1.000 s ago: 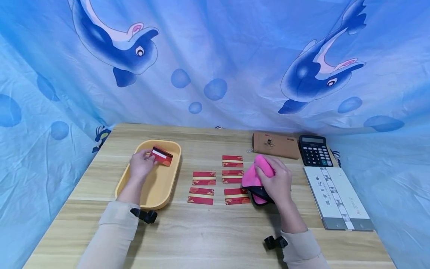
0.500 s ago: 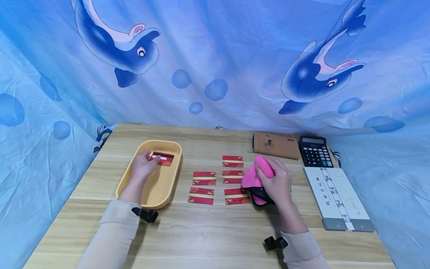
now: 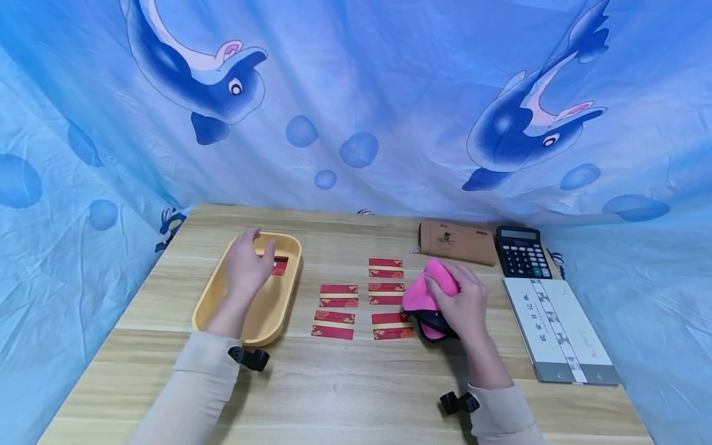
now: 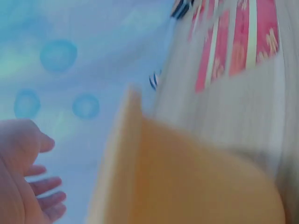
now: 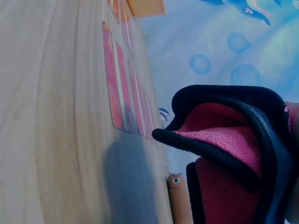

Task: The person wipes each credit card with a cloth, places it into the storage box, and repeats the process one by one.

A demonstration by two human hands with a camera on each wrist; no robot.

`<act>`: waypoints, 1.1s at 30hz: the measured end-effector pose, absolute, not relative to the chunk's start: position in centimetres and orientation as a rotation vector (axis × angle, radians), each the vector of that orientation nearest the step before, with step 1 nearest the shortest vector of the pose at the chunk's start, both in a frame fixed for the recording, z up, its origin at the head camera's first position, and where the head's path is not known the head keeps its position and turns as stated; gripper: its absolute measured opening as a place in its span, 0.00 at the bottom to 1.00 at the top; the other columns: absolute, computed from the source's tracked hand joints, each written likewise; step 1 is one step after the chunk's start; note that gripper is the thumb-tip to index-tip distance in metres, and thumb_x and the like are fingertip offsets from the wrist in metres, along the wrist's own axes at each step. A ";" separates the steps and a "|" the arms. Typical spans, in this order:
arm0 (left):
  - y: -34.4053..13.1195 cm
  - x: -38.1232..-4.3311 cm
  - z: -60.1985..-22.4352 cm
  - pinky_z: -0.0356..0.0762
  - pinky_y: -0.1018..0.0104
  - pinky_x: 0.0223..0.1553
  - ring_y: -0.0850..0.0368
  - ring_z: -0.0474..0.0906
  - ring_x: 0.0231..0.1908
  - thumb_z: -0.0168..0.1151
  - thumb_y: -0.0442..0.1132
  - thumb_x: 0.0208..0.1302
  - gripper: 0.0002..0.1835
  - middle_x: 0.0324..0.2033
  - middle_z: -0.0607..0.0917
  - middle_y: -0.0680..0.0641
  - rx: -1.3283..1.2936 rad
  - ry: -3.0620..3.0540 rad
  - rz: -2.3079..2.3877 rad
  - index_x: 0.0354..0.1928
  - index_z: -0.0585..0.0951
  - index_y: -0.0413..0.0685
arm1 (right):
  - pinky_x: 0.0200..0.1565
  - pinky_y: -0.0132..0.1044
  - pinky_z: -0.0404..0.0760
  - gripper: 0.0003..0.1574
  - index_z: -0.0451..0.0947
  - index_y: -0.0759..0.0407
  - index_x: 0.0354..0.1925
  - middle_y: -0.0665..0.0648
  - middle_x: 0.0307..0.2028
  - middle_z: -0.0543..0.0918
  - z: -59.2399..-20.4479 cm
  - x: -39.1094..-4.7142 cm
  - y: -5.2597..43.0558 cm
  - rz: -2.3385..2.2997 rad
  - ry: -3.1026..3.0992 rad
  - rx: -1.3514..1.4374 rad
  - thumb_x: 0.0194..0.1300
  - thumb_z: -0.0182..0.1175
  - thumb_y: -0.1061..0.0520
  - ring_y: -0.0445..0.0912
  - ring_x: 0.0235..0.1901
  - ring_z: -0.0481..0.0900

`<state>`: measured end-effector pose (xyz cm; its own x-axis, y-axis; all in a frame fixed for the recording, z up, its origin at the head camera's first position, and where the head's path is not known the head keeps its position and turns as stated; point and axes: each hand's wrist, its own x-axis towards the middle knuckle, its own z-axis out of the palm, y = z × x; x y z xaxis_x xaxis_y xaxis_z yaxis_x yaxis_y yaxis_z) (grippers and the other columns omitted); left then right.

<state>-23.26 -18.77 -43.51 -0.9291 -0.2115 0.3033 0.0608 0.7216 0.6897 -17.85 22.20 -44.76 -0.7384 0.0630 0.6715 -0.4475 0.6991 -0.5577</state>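
My left hand (image 3: 248, 266) hovers over the yellow tray (image 3: 222, 295) with its fingers spread and nothing in them; the blurred left wrist view shows the open fingers (image 4: 44, 196) beside the tray wall (image 4: 121, 158). A red card (image 3: 280, 264) lies in the tray's far end, partly hidden by the hand. My right hand (image 3: 464, 303) grips a folded pink cloth with black edging (image 3: 424, 290), seen close up in the right wrist view (image 5: 224, 140). Several red cards (image 3: 358, 300) lie in rows on the wooden table between the hands.
A brown wallet (image 3: 457, 241), a black calculator (image 3: 521, 250) and a white booklet (image 3: 559, 327) lie at the right. Blue dolphin-print fabric (image 3: 356, 105) walls in the table on three sides. Bare wood (image 3: 345, 389) runs along the near edge.
My left hand laid the red card down in the tray, let it go and lifted with its fingers opened. The right hand kept its hold on the cloth and barely moved.
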 end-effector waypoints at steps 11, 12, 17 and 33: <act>-11.1 -22.6 -41.6 0.74 0.45 0.63 0.40 0.75 0.60 0.64 0.39 0.71 0.22 0.59 0.80 0.39 -0.424 -2.490 -1.394 0.63 0.77 0.39 | 0.43 0.17 0.73 0.27 0.85 0.64 0.53 0.63 0.47 0.87 -44.2 -17.6 23.0 0.994 -2.242 0.217 0.54 0.78 0.59 0.55 0.44 0.85; -10.5 -22.5 -41.7 0.75 0.46 0.62 0.42 0.76 0.60 0.64 0.40 0.71 0.22 0.60 0.80 0.39 -0.446 -2.501 -1.430 0.63 0.77 0.40 | 0.43 0.17 0.72 0.27 0.85 0.64 0.53 0.64 0.47 0.87 -44.2 -17.5 23.1 0.995 -2.240 0.221 0.54 0.78 0.59 0.55 0.44 0.85; -8.6 -22.3 -42.3 0.75 0.48 0.63 0.46 0.75 0.62 0.62 0.42 0.73 0.21 0.61 0.80 0.43 -0.527 -2.558 -1.432 0.65 0.77 0.44 | 0.43 0.16 0.72 0.27 0.85 0.64 0.52 0.62 0.46 0.87 -44.2 -17.4 23.5 0.991 -2.221 0.253 0.53 0.79 0.60 0.55 0.43 0.85; -5.8 -23.4 -46.9 0.75 0.51 0.64 0.50 0.75 0.62 0.61 0.42 0.74 0.19 0.60 0.81 0.46 -0.431 -2.589 -1.642 0.63 0.79 0.48 | 0.47 0.16 0.72 0.28 0.85 0.65 0.52 0.62 0.47 0.87 -44.8 -17.3 24.3 0.983 -2.207 0.307 0.51 0.79 0.63 0.57 0.45 0.86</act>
<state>-23.37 -5.75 -46.94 -0.9602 0.2085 0.1859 0.2571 0.3988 0.8803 -17.28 24.32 -44.78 -0.7328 0.0609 0.6777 -0.4630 0.6852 -0.5623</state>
